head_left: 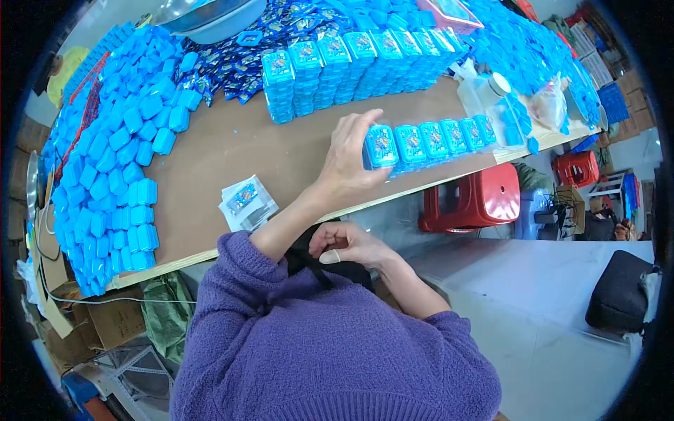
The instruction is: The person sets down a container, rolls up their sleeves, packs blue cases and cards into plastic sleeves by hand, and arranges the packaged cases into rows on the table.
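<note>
On the table (pixel 203 151), labelled stacks (pixel 309 91) look done; loose boxes (pixel 102 186) remain. The left hand (pixel 344 156) clasps the end box (pixel 382 146) in a row of 6; the right hand (pixel 353 244) curls loosely.

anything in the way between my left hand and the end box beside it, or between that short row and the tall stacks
Nothing visible blocks either. The left hand looks right up against the end box, and brown tabletop shows between the short row and the tall stacks.
</note>
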`<state>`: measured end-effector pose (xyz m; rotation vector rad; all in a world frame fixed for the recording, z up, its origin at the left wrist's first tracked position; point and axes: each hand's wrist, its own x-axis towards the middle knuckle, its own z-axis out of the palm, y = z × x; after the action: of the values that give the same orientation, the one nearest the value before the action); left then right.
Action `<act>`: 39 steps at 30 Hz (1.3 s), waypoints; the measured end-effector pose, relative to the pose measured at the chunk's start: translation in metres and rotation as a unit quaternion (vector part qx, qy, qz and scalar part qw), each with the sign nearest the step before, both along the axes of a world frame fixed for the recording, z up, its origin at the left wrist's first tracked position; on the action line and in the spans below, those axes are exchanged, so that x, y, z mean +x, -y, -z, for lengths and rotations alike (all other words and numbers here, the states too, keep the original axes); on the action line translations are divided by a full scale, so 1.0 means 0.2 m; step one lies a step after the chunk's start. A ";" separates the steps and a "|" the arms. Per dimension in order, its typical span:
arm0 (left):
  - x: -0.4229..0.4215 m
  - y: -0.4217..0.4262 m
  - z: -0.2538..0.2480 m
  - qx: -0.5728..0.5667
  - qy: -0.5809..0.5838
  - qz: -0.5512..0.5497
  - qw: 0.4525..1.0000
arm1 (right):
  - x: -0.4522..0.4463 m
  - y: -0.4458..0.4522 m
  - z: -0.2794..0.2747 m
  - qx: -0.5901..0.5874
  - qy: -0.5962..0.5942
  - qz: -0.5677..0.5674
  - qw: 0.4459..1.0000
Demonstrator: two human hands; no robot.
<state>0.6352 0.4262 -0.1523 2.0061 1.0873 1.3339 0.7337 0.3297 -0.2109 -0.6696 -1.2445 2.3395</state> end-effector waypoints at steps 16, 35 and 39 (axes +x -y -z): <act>-0.65 0.47 0.12 -0.021 -0.150 -0.164 0.975 | -0.36 -0.26 -0.04 0.481 0.223 0.290 0.797; -0.92 0.74 0.24 -0.065 -0.403 -0.127 0.904 | -0.60 -0.41 0.08 0.480 0.254 0.254 0.801; -0.91 0.72 0.24 -0.054 -0.387 -0.141 0.910 | -0.52 -0.44 -0.01 0.398 0.226 0.280 0.844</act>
<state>0.4522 0.2820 -0.1993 2.4154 1.8022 0.5309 0.6295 0.4185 -0.2089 -1.1019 -1.7407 1.0596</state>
